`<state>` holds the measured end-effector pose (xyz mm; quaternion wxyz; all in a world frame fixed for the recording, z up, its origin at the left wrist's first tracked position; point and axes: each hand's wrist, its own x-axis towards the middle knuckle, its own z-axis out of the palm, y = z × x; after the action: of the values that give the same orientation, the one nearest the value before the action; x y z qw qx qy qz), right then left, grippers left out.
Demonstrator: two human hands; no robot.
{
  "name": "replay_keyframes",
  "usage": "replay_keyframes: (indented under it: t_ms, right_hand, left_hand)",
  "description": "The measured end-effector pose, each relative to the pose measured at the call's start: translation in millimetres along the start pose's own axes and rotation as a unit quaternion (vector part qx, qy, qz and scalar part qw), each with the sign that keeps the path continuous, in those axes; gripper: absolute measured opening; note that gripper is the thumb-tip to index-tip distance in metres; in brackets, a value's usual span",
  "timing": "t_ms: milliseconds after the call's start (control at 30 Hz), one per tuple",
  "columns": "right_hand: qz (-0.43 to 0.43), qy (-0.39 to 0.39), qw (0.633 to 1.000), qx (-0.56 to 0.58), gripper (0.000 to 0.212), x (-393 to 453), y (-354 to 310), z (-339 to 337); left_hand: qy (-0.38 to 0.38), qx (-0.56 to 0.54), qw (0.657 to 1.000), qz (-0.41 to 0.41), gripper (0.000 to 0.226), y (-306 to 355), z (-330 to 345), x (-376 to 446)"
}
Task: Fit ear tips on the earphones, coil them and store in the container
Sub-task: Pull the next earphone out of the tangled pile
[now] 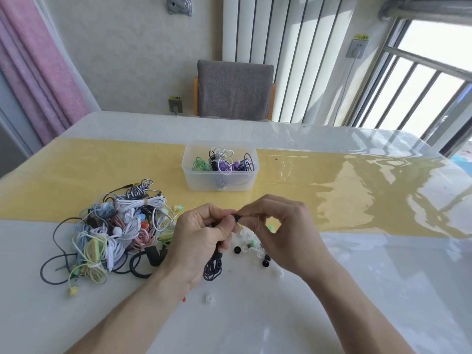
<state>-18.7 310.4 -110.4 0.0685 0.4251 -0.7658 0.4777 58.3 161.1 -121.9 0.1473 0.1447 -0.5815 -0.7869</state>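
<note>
My left hand [201,233] grips a dark earphone; its bundled cord [213,268] hangs below the palm onto the table. My right hand [283,231] pinches a small black ear tip [237,217] against the earbud, between both hands' fingertips. Loose ear tips [251,247], white, black and green, lie scattered under and between the hands. One more white tip [209,298] lies near my left wrist. A clear plastic container [220,182] stands behind on the yellow runner, holding coiled green, white and purple earphones.
A tangled pile of earphones [115,226] in many colours lies to the left of my hands. The white table [332,290] has a glossy cover. A grey chair [235,88] stands at the far edge, with a window at right.
</note>
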Motion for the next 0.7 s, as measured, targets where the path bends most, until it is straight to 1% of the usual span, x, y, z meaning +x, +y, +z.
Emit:
replay_keyframes:
  t_ms: [33,100,200,300,367,433,467,533,567,633,700]
  right_hand:
    - [0.020,0.003,1.000,0.011,0.013,-1,-3,1]
    - [0.094,0.009,0.994,0.056,0.018,-2,-10,3]
    - [0.209,-0.005,0.965,0.157,0.015,1,-13,1]
    - [0.239,-0.018,0.930,0.280,0.009,3,-9,-4]
    - [0.237,-0.020,0.919,0.315,0.012,2,-4,-4]
    - [0.229,-0.001,0.924,0.306,0.018,2,-2,-4]
    - [0.213,0.013,0.935,0.283,0.015,1,-2,-3]
    - [0.158,0.016,0.968,0.192,0.003,1,-3,-1]
    - [0.128,0.010,0.981,0.143,0.007,1,-4,0]
    - [0.065,0.006,0.995,0.080,0.013,0,-3,2]
    - [0.017,0.013,0.999,0.047,0.011,0,-1,2]
  left_hand:
    - [0.010,0.014,1.000,0.020,0.014,-1,0,0]
    - [0.029,0.061,0.996,0.066,0.014,-4,1,-1]
    - [0.051,0.132,0.981,0.132,0.011,-6,4,-4]
    - [0.053,0.159,0.971,0.173,0.002,-3,7,-7]
    - [0.050,0.162,0.969,0.181,0.010,-2,10,-9]
    - [0.046,0.154,0.973,0.167,0.012,0,12,-10]
    - [0.043,0.139,0.978,0.149,0.010,0,12,-9]
    - [0.039,0.081,0.993,0.081,0.010,0,10,-6]
    - [0.037,0.043,0.998,0.040,0.014,0,8,-5]
    - [0.025,-0.028,0.999,-0.022,0.022,1,5,-3]
    - [0.008,-0.049,0.998,-0.045,0.021,3,4,-2]
